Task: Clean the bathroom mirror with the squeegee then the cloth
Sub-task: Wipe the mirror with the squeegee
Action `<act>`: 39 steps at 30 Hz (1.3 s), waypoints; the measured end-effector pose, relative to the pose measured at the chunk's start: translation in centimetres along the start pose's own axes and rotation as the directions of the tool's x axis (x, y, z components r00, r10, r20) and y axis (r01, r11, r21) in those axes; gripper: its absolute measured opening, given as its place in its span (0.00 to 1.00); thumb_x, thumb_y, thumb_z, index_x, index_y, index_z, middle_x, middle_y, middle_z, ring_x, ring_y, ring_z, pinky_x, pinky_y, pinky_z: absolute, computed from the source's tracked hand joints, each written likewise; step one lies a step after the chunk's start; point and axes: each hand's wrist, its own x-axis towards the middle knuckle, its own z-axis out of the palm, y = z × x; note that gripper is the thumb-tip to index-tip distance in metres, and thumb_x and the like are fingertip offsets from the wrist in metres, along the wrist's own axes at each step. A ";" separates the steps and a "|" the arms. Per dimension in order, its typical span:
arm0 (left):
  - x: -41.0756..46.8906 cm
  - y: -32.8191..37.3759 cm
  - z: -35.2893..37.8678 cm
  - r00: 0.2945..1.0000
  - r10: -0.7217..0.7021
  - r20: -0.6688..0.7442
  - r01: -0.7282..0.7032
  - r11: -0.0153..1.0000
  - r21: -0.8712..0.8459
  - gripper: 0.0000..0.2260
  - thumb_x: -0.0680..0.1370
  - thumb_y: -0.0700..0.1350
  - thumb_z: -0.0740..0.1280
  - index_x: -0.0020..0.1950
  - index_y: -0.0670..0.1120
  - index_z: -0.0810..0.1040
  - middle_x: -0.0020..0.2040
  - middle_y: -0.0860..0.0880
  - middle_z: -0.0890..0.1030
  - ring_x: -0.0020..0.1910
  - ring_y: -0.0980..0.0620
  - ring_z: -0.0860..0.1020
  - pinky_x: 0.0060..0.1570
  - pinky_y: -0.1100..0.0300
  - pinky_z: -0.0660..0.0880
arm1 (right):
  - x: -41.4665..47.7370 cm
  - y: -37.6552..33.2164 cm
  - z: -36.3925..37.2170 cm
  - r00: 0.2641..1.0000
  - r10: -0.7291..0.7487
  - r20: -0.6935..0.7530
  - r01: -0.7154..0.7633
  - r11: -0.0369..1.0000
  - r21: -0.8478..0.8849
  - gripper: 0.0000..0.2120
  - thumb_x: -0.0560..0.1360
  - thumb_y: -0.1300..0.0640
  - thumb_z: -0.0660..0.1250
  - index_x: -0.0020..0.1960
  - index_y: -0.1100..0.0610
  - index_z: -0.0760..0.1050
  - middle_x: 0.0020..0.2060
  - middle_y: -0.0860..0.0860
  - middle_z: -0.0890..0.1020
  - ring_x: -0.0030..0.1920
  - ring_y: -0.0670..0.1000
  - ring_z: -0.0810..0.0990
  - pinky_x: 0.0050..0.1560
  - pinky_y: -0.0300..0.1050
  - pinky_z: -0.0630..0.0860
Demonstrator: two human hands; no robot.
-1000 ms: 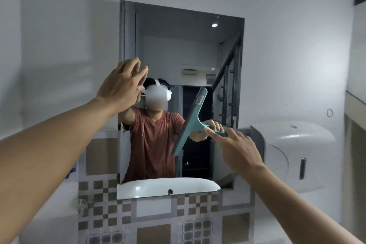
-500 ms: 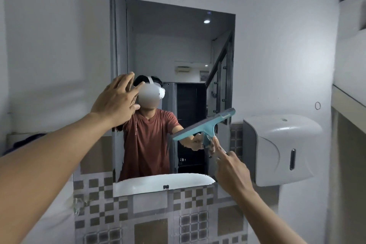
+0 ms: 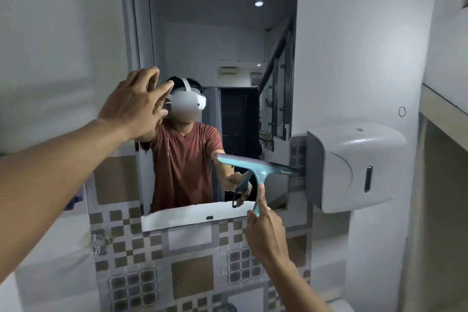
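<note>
The tall bathroom mirror (image 3: 217,40) hangs on the white wall ahead and reflects a person in a red shirt. My right hand (image 3: 264,232) grips the handle of a teal squeegee (image 3: 255,167). Its blade lies nearly level against the lower right part of the glass, its right end at the mirror's edge. My left hand (image 3: 133,105) is raised with fingers spread, pressed to the glass near the mirror's left edge at mid height. No cloth is visible.
A white paper dispenser (image 3: 354,164) is mounted on the wall just right of the mirror, close to the blade's end. Patterned brown and grey tiles (image 3: 192,278) cover the wall below. A ledge (image 3: 443,101) juts out at the far right.
The squeegee has turned from steeply tilted to nearly level and dropped lower on the glass. My right hand moved down with it. My left hand stayed on the mirror's left side.
</note>
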 end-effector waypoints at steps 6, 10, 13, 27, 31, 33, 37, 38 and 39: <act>-0.4 -0.8 0.3 1.000 -0.012 0.012 0.012 1.000 0.009 0.33 0.73 0.49 0.76 0.76 0.47 0.69 0.73 0.38 0.65 0.70 0.35 0.65 0.63 0.36 0.74 | -2.0 -2.6 1.6 0.993 0.030 0.112 -0.061 0.958 0.280 0.39 0.84 0.56 0.60 0.81 0.43 0.36 0.34 0.51 0.78 0.30 0.48 0.73 0.31 0.48 0.74; -0.3 -1.1 0.5 1.000 -0.023 0.018 0.022 1.000 0.018 0.33 0.73 0.50 0.75 0.76 0.49 0.68 0.73 0.40 0.65 0.70 0.37 0.64 0.58 0.36 0.77 | -2.7 -6.0 3.7 0.994 0.041 0.098 -0.081 0.888 0.452 0.38 0.83 0.54 0.59 0.81 0.47 0.34 0.35 0.50 0.80 0.35 0.52 0.79 0.42 0.55 0.80; -0.3 -1.2 0.5 0.999 -0.026 0.029 0.025 0.999 0.028 0.32 0.74 0.50 0.74 0.76 0.49 0.68 0.73 0.41 0.64 0.71 0.37 0.63 0.54 0.36 0.78 | -3.5 -8.1 5.7 0.993 -0.004 0.119 -0.057 0.864 0.500 0.40 0.84 0.55 0.59 0.80 0.47 0.31 0.36 0.49 0.77 0.35 0.49 0.76 0.41 0.52 0.80; -0.2 -0.4 1.7 0.998 -0.054 0.041 0.055 0.998 -0.023 0.33 0.75 0.45 0.73 0.77 0.48 0.65 0.77 0.42 0.61 0.76 0.40 0.59 0.56 0.42 0.78 | -6.5 -9.4 8.9 0.943 -0.234 0.238 0.152 0.936 0.319 0.40 0.85 0.55 0.58 0.78 0.39 0.29 0.57 0.55 0.77 0.45 0.46 0.76 0.49 0.40 0.75; -0.3 -0.4 2.0 0.998 -0.062 0.031 0.063 0.997 -0.040 0.33 0.75 0.44 0.73 0.78 0.49 0.65 0.77 0.42 0.60 0.76 0.41 0.58 0.56 0.42 0.78 | -6.5 -9.0 8.0 0.931 -0.249 0.267 0.188 0.954 0.233 0.39 0.85 0.53 0.57 0.77 0.39 0.28 0.60 0.54 0.78 0.48 0.46 0.75 0.48 0.41 0.74; -0.3 -0.4 2.0 0.998 -0.063 0.030 0.064 0.997 -0.046 0.33 0.75 0.44 0.73 0.78 0.49 0.65 0.77 0.42 0.60 0.76 0.41 0.58 0.54 0.42 0.79 | -6.3 -8.8 7.4 0.934 -0.256 0.249 0.214 0.959 0.184 0.38 0.85 0.52 0.57 0.74 0.38 0.27 0.52 0.51 0.77 0.45 0.48 0.76 0.47 0.44 0.76; -0.2 -0.4 2.1 0.997 -0.066 0.028 0.068 0.996 -0.057 0.33 0.75 0.44 0.73 0.77 0.49 0.65 0.77 0.42 0.60 0.77 0.41 0.58 0.54 0.41 0.79 | -5.0 -7.6 6.1 0.936 -0.295 0.191 0.303 0.953 -0.014 0.38 0.84 0.52 0.57 0.77 0.38 0.30 0.50 0.51 0.76 0.42 0.51 0.77 0.41 0.49 0.79; -0.3 -0.4 2.1 0.997 -0.069 0.023 0.071 0.996 -0.060 0.32 0.75 0.44 0.72 0.77 0.49 0.65 0.77 0.42 0.60 0.77 0.41 0.57 0.54 0.40 0.79 | -4.6 -7.2 5.7 0.929 -0.315 0.192 0.333 0.940 -0.068 0.37 0.84 0.52 0.57 0.79 0.39 0.32 0.51 0.52 0.77 0.41 0.52 0.77 0.39 0.50 0.79; -0.3 -0.3 2.2 0.997 -0.073 0.019 0.074 0.995 -0.063 0.32 0.75 0.44 0.72 0.77 0.49 0.65 0.77 0.42 0.60 0.77 0.41 0.57 0.54 0.40 0.79 | -4.3 -6.9 5.5 0.918 -0.343 0.202 0.370 0.921 -0.121 0.36 0.84 0.53 0.56 0.80 0.39 0.35 0.52 0.53 0.77 0.40 0.53 0.78 0.38 0.51 0.79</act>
